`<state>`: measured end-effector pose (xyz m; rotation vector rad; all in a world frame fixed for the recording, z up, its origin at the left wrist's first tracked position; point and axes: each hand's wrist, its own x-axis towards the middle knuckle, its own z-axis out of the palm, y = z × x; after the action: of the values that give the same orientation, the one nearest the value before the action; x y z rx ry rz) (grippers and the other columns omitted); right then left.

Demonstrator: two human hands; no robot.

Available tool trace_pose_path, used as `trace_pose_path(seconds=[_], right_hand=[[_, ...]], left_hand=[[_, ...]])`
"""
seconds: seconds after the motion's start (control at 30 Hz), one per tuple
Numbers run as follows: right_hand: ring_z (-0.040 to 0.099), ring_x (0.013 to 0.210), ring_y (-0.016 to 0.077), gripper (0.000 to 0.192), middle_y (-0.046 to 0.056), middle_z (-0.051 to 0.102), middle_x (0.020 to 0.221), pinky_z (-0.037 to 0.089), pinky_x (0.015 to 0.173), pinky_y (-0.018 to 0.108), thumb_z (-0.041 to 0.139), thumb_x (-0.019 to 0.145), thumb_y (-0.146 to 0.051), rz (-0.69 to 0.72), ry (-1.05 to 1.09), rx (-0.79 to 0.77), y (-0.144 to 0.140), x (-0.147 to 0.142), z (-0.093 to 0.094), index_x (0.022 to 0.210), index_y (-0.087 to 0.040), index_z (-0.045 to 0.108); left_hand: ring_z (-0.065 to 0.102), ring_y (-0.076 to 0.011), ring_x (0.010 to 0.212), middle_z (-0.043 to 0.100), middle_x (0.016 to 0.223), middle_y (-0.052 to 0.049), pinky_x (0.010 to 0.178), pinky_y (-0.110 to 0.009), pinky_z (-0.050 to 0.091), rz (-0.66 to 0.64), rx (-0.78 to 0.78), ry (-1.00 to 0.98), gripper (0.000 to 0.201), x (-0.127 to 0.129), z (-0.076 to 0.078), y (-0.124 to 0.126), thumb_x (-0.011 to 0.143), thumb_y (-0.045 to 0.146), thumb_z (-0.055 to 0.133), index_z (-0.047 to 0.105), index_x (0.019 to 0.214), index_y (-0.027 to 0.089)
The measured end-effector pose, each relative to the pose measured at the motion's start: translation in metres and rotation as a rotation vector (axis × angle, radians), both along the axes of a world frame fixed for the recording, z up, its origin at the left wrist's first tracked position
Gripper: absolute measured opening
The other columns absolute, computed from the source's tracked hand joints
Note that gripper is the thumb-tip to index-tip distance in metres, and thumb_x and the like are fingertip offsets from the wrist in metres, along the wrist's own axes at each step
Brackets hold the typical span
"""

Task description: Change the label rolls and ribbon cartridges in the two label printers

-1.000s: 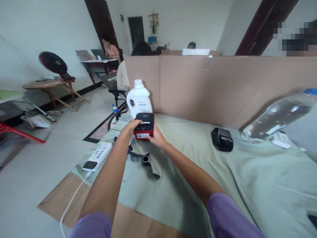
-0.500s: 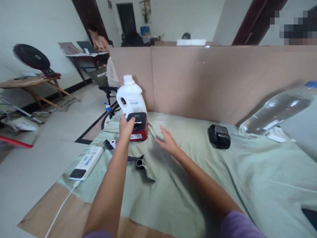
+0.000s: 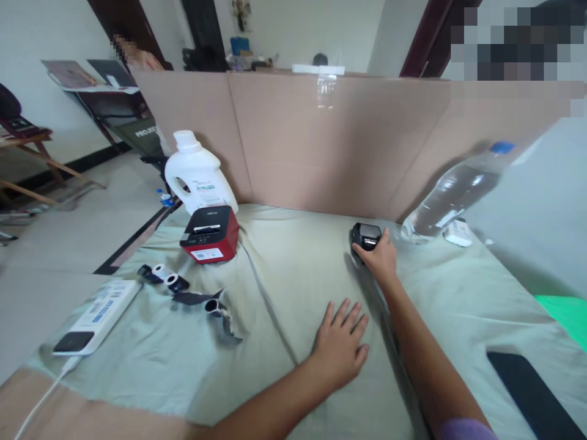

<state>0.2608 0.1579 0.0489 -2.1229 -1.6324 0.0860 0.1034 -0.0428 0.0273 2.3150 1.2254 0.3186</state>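
Observation:
My right hand [image 3: 381, 255] is closed around a small glossy black portable printer [image 3: 368, 234], thumb on its near left side and fingers along its right. The printer appears to sit on the green cloth [image 3: 284, 256]. My left hand [image 3: 340, 345] is spread with fingers apart over the cloth's middle and holds nothing. Left of both hands stands a red and black label printer [image 3: 211, 235] with a paper strip showing in its top slot. Small paper rolls [image 3: 177, 282] and a torn dark strip with a roll core [image 3: 214, 307] lie in front of it.
A white jug [image 3: 202, 174] stands behind the red printer, against a cardboard partition [image 3: 302, 146]. A clear bottle [image 3: 458, 192] leans at the right. A white power strip [image 3: 98, 318] lies front left, a black phone-like slab [image 3: 536, 391] front right. People are beyond the partition.
My left hand has left the red printer and come right, over the cloth. My right hand has reached right and taken hold of the black printer. The view has turned right.

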Motion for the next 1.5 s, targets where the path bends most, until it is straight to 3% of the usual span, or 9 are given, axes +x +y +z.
trace_pose_path(seconds=[0.17,0.27,0.4,0.53,0.7,0.93,1.27,1.37,1.5], right_hand=[[0.057,0.117,0.0416,0.114,0.028,0.058,0.126,0.041,0.102,0.048,0.074,0.076,-0.051,-0.045,0.023,-0.015,0.003,-0.01,0.001,0.161,-0.002,0.016],[0.056,0.118,0.04,0.112,0.026,0.057,0.126,0.042,0.102,0.046,0.074,0.074,-0.05,-0.026,0.082,-0.006,-0.014,-0.012,0.011,0.16,-0.003,0.019],[0.057,0.115,0.0384,0.113,0.023,0.057,0.124,0.046,0.099,0.046,0.074,0.071,-0.051,0.067,0.121,0.028,-0.07,-0.031,0.024,0.16,-0.005,0.022],[0.06,0.106,0.0382,0.112,0.021,0.058,0.116,0.05,0.093,0.049,0.072,0.071,-0.056,0.199,0.119,0.103,-0.14,-0.061,0.024,0.159,-0.006,0.025],[0.058,0.106,0.0402,0.109,0.022,0.058,0.116,0.052,0.089,0.055,0.071,0.073,-0.058,0.23,0.102,0.255,-0.191,-0.079,0.007,0.159,-0.01,0.024],[0.056,0.104,0.04,0.108,0.02,0.056,0.113,0.051,0.089,0.056,0.073,0.074,-0.057,0.166,0.132,0.184,-0.208,-0.085,-0.004,0.159,-0.01,0.025],[0.053,0.116,0.0416,0.114,0.025,0.055,0.124,0.047,0.097,0.059,0.075,0.072,-0.064,0.215,0.178,0.169,-0.206,-0.083,-0.016,0.157,-0.006,0.027],[0.055,0.122,0.0391,0.093,0.025,0.057,0.132,0.044,0.103,0.059,0.062,0.086,-0.062,0.242,0.367,0.177,-0.202,-0.07,-0.019,0.156,-0.011,0.031],[0.067,0.101,0.0311,0.067,0.021,0.067,0.123,0.051,0.093,0.051,0.046,0.095,-0.059,0.195,0.633,0.186,-0.193,-0.055,-0.022,0.145,-0.014,0.047]], left_hand=[[0.014,-0.0308,0.159,0.025,0.17,-0.007,0.128,-0.063,0.011,0.016,0.054,-0.009,0.061,-0.005,-0.002,-0.003,0.105,0.05,0.032,0.038,0.158,0.022],[0.038,-0.0304,0.15,0.047,0.159,-0.011,0.126,-0.058,0.024,0.091,0.081,-0.163,0.051,-0.004,-0.001,-0.001,0.099,0.04,0.049,0.052,0.147,0.021],[0.068,-0.0216,0.108,0.074,0.116,-0.009,0.1,-0.038,0.052,0.512,0.009,-0.544,0.027,-0.013,0.004,0.016,0.093,0.025,0.054,0.065,0.118,0.021],[0.069,-0.0189,0.097,0.075,0.107,-0.008,0.088,-0.03,0.053,0.79,-0.109,-0.793,0.023,-0.039,0.01,0.046,0.094,0.03,0.053,0.067,0.108,0.019],[0.069,-0.0196,0.088,0.077,0.087,-0.006,0.082,-0.027,0.05,0.605,-0.324,-0.681,0.025,-0.071,0.014,0.065,0.087,0.029,0.053,0.074,0.081,0.016],[0.057,-0.0148,0.064,0.066,0.063,-0.001,0.064,-0.025,0.04,0.386,-0.484,-0.545,0.026,-0.086,0.013,0.067,0.078,0.03,0.053,0.066,0.061,0.016],[0.047,-0.0099,0.053,0.065,0.063,-0.002,0.056,-0.023,0.034,0.519,-0.557,-0.6,0.016,-0.093,0.007,0.07,0.075,0.024,0.06,0.069,0.065,0.014],[0.046,-0.0094,0.053,0.066,0.063,-0.002,0.054,-0.022,0.034,0.545,-0.556,-0.604,0.014,-0.092,0.006,0.071,0.076,0.023,0.062,0.069,0.068,0.014],[0.042,-0.0081,0.05,0.066,0.064,-0.003,0.05,-0.021,0.03,0.557,-0.57,-0.615,0.014,-0.091,0.007,0.071,0.078,0.024,0.063,0.069,0.07,0.014]])
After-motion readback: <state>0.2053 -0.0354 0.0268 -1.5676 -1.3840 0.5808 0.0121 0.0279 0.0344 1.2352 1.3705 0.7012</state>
